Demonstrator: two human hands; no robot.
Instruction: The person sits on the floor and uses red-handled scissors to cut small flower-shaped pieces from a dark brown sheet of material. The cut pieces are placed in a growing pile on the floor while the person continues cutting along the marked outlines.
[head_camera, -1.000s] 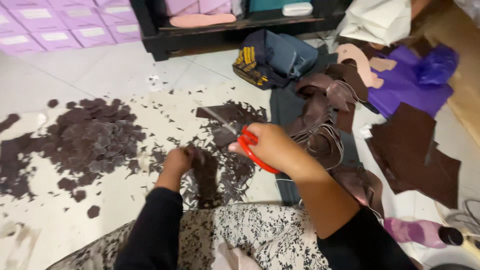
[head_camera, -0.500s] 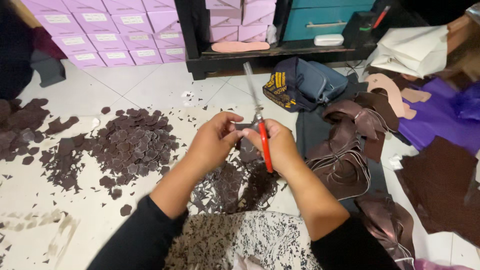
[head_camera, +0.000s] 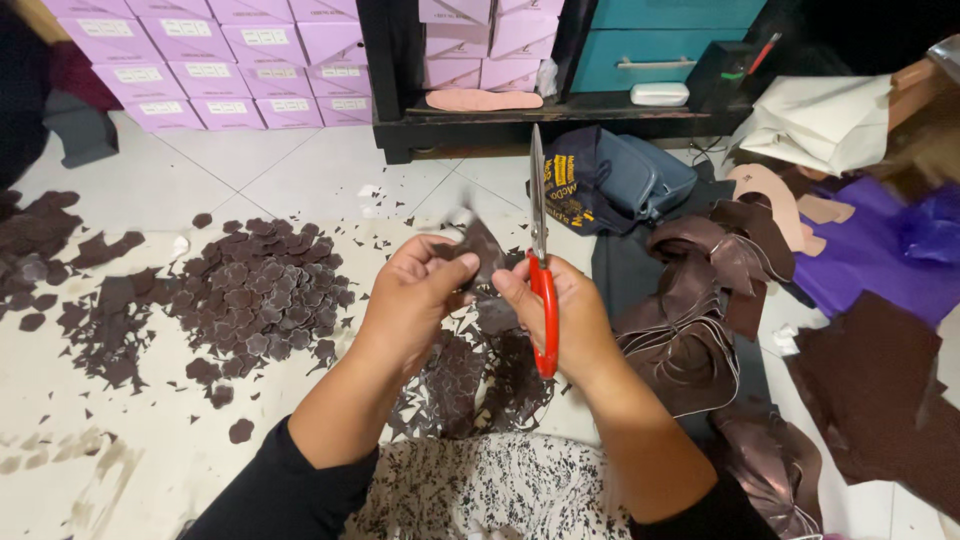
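Dark leather piece held up and met by red-handled scissors

A dark leather piece is pinched in the left hand; the red-handled scissors are clasped in the right hand, blades upright. Scraps lie beneath, cut shapes are heaped left, leather strips crowd the right. Bare tile floor is left before the far black shelf.

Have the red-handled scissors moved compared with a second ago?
Yes. The scissors in the right hand have swung up, blades now pointing toward the dark shelf unit; earlier they lay angled low over the scraps on the floor.
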